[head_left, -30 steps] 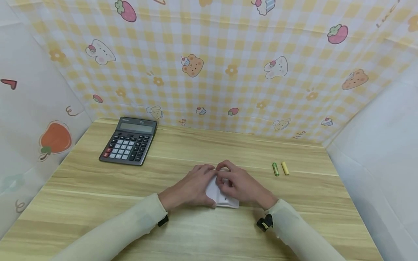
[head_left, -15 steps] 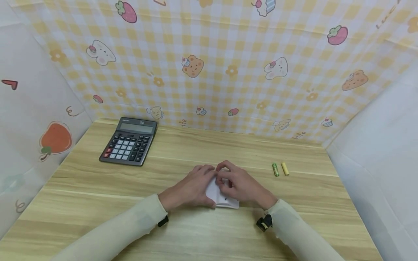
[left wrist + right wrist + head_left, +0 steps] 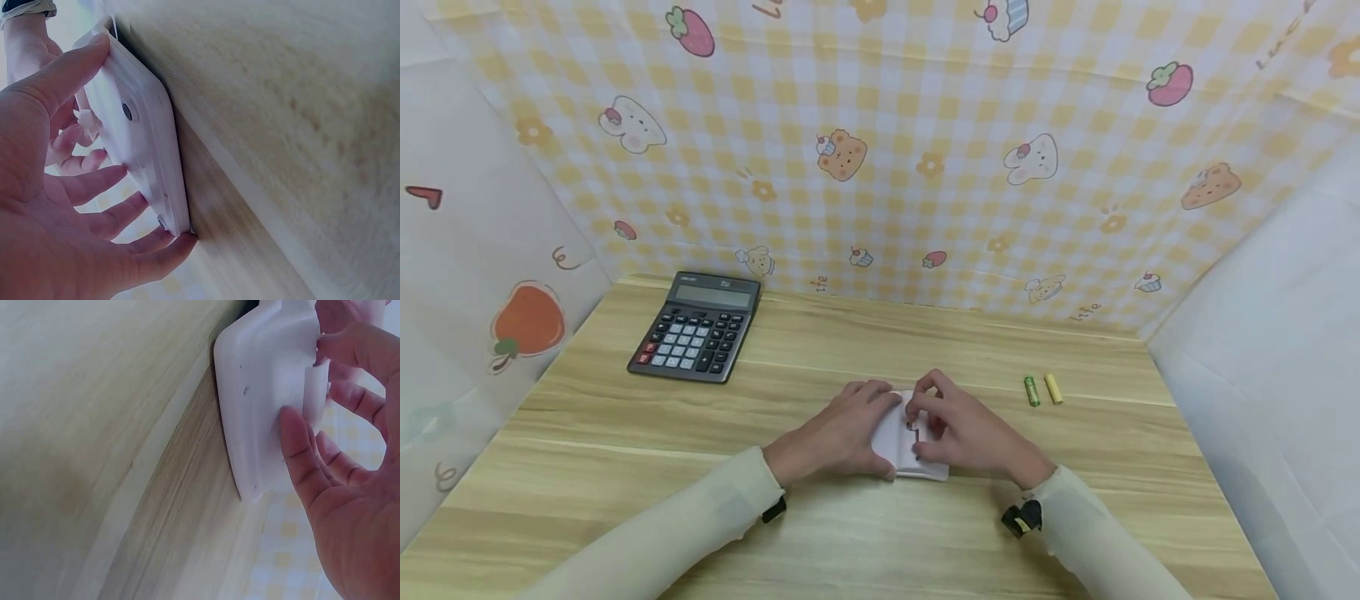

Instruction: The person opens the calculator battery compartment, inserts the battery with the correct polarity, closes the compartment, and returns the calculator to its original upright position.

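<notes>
A white case [image 3: 887,442] [image 3: 140,134] [image 3: 262,406] lies at the centre of the table. My left hand [image 3: 848,432] [image 3: 59,187] grips its sides, thumb at the near edge and fingertips along the far edge. Above the case's right part, my right hand [image 3: 966,429] [image 3: 356,469] pinches a small white curved piece [image 3: 315,394] between thumb and fingers. A narrow dark opening shows beside those fingers in the head view. Whether the piece is fully apart from the case, I cannot tell. A green battery [image 3: 1032,391] and a yellow battery [image 3: 1054,389] lie to the right.
A dark grey calculator [image 3: 696,327] rests at the back left of the table [image 3: 820,533]. Behind the table hangs a yellow checked cloth [image 3: 910,200], with pale cloth on both sides.
My right hand has shifted slightly to the right and its thumb and fingers have spread, with a dark opening now visible on the case. The left hand stays in place.
</notes>
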`<action>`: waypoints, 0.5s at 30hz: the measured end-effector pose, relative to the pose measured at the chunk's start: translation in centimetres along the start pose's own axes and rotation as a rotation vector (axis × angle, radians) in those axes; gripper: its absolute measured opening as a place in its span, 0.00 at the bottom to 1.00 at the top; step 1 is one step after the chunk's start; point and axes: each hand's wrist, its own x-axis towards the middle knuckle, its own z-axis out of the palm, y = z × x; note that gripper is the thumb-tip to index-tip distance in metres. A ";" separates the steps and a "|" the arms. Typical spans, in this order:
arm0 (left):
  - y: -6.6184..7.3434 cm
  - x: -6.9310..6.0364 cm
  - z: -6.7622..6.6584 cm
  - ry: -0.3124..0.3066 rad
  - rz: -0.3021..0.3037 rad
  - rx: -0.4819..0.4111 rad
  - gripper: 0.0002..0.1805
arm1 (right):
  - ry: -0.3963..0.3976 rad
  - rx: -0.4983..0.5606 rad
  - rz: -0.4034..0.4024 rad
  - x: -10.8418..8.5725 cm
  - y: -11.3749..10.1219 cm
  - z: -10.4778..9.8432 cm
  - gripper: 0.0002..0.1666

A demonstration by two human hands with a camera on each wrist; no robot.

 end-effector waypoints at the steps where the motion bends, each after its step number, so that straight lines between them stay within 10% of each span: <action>1: 0.0 0.0 0.0 -0.001 -0.003 0.000 0.55 | -0.001 0.003 0.001 -0.1 0.0 -0.1 0.16; 15: -0.3 -0.1 0.3 0.004 -0.015 0.002 0.55 | 0.020 -0.065 0.011 -0.7 -0.1 -0.1 0.21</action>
